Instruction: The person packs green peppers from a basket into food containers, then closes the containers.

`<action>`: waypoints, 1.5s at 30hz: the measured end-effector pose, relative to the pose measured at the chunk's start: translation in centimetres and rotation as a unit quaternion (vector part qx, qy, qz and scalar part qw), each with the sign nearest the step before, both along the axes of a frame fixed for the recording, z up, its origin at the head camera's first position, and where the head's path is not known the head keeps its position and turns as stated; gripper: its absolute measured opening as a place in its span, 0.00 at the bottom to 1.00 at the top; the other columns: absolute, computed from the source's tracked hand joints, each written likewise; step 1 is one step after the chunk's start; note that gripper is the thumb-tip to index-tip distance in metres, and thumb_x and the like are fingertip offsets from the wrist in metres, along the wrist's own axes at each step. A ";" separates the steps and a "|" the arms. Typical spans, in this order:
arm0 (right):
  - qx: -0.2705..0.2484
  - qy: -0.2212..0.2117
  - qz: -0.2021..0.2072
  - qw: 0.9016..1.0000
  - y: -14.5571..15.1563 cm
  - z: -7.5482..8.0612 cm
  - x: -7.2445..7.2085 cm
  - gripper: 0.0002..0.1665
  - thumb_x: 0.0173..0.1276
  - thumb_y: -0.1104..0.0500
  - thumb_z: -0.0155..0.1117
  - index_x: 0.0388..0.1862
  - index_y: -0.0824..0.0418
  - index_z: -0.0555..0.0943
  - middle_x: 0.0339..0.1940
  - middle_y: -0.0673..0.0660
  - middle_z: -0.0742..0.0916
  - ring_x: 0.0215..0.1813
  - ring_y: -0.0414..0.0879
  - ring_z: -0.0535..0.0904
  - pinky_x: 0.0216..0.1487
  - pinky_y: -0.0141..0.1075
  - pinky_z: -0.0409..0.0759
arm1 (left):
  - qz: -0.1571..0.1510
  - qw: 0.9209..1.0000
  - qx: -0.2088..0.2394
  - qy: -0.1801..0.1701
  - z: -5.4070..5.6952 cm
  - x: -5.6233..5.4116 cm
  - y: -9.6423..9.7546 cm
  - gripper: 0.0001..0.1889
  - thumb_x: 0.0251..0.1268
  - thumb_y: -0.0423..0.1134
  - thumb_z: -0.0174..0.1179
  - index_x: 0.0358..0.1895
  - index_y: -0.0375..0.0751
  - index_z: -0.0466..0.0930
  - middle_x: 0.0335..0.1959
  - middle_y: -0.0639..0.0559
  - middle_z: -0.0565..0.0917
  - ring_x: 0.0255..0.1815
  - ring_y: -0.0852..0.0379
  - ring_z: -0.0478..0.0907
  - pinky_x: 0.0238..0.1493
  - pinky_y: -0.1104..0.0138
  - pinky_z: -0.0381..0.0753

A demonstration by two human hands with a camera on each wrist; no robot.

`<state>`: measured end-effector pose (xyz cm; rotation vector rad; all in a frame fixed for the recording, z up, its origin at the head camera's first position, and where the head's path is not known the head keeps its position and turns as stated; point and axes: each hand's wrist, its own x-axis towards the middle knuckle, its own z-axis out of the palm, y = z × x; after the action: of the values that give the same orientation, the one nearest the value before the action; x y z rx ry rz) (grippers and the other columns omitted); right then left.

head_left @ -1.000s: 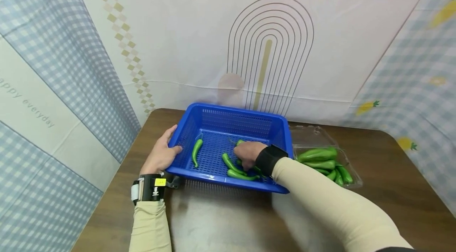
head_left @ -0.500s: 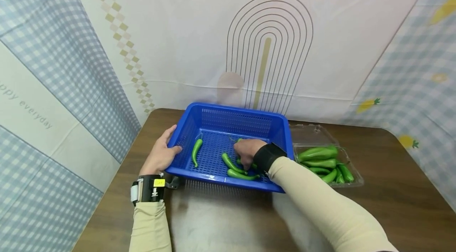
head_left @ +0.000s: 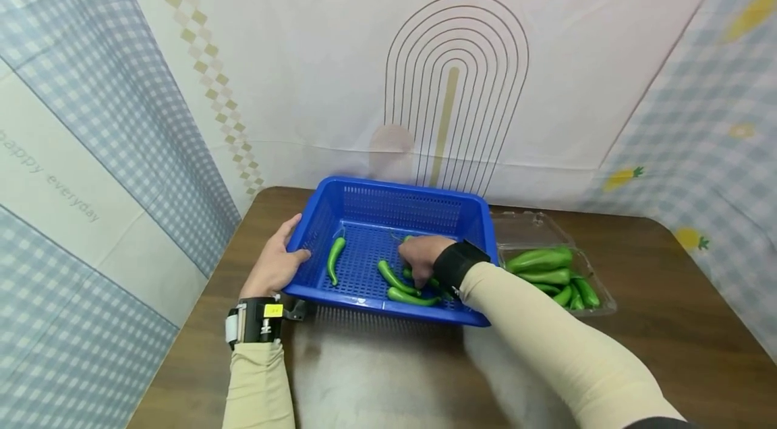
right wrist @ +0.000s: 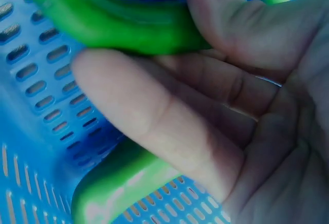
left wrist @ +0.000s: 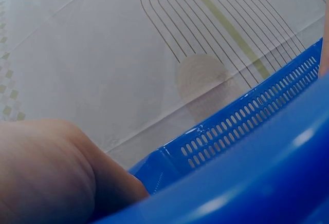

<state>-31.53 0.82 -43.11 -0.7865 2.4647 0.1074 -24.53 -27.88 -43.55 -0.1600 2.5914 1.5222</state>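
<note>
A blue perforated plastic basket (head_left: 403,209) stands on the table, with several slender green chili peppers inside. My left hand (head_left: 274,264) grips its left rim, thumb over the edge. In the left wrist view only part of that hand (left wrist: 56,172) shows beside the rim. Reaching into the basket's right half, my right hand (head_left: 423,258) pinches a green chili pepper (right wrist: 113,21) between thumb and fingers, as the right wrist view shows. Another pepper (right wrist: 123,183) lies beneath those fingers. Near that hand rest two curved peppers; one more pepper (head_left: 336,259) lies apart at the left.
Right of the basket, a clear plastic box (head_left: 597,280) with its lid (head_left: 528,230) folded back holds several larger green peppers (head_left: 540,259). A patterned cloth (head_left: 303,65) hangs behind the brown wooden table (head_left: 668,314).
The head view shifts slightly. Both hands and the basket stay nearly where they were, and the peppers lying in the basket keep their places.
</note>
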 end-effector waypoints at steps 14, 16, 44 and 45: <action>-0.076 -0.045 -0.020 0.996 2.9 4.3 -0.4 0.18 0.65 0.60 0.77 0.21 0.54 0.76 0.22 0.50 0.79 0.21 0.44 0.83 0.24 0.36 0.84 | -0.009 1.000 0.011 0.003 0.2 -0.6 0.4 0.41 0.77 0.32 0.51 0.87 0.51 0.43 0.80 0.31 0.64 0.66 0.36 0.76 0.61 0.48 0.78; -0.096 -0.062 -0.032 0.993 3.7 5.8 -0.3 0.19 0.66 0.61 0.76 0.21 0.54 0.75 0.23 0.51 0.79 0.21 0.47 0.86 0.25 0.38 0.86 | -0.008 1.000 0.014 0.001 0.3 -0.5 0.4 0.41 0.77 0.32 0.51 0.87 0.51 0.43 0.80 0.30 0.64 0.67 0.35 0.75 0.62 0.47 0.77; -0.134 -0.016 -0.049 0.990 20.0 7.7 2.7 0.19 0.64 0.60 0.77 0.27 0.56 0.72 0.19 0.46 0.67 0.18 0.40 0.73 0.26 0.34 0.75 | -0.011 1.000 0.004 -0.012 0.7 0.0 -0.7 0.42 0.77 0.32 0.50 0.87 0.53 0.40 0.83 0.30 0.58 0.75 0.31 0.67 0.70 0.38 0.71; -0.124 -0.003 -0.044 0.991 20.4 7.4 2.8 0.18 0.64 0.60 0.77 0.28 0.56 0.73 0.18 0.46 0.66 0.18 0.39 0.69 0.26 0.33 0.72 | -0.012 1.000 0.003 -0.013 0.6 0.1 -0.7 0.42 0.78 0.32 0.50 0.87 0.53 0.39 0.83 0.30 0.58 0.75 0.31 0.67 0.70 0.37 0.71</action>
<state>-28.71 21.24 -35.71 -0.7744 2.5325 -0.2378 -24.47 -28.54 -42.91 -0.1463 2.5589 1.5100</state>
